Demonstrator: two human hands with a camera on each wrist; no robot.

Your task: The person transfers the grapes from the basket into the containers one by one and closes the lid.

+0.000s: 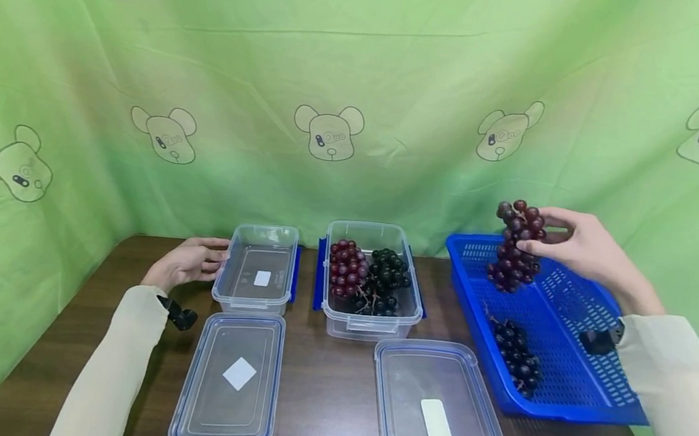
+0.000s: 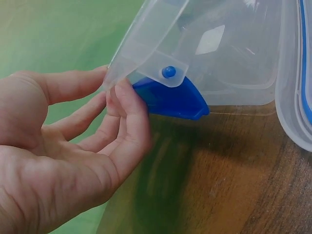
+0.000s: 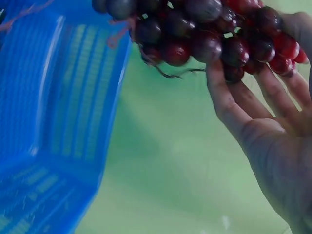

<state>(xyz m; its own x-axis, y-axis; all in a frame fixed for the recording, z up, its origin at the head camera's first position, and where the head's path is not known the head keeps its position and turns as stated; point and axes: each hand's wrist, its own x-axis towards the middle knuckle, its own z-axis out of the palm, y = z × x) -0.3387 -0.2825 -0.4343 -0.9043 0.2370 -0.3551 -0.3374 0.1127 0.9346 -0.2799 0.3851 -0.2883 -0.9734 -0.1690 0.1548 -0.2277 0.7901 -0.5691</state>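
A bunch of dark red grapes (image 1: pixel 516 248) hangs from my right hand (image 1: pixel 569 247), above the back left part of the blue basket (image 1: pixel 560 413). In the right wrist view the fingers and thumb curl round the grape bunch (image 3: pixel 209 39). My left hand (image 1: pixel 192 263) pinches the left rim of the smaller clear food container (image 1: pixel 249 304), beside a blue clip (image 2: pixel 170 100) that hangs down. That container holds no fruit, only a white label showing at its bottom. The larger clear container (image 1: pixel 369 329) in the middle has red grapes (image 1: pixel 346 268) at left and black grapes (image 1: pixel 389 271) at right.
One black grape bunch (image 1: pixel 515 355) lies in the basket. Two clear lids with blue seals are flat on the wooden table (image 1: pixel 320 416): a smaller lid (image 1: pixel 224 405) at left and a larger lid (image 1: pixel 428 378) at right. A green curtain (image 1: pixel 406 59) hangs behind.
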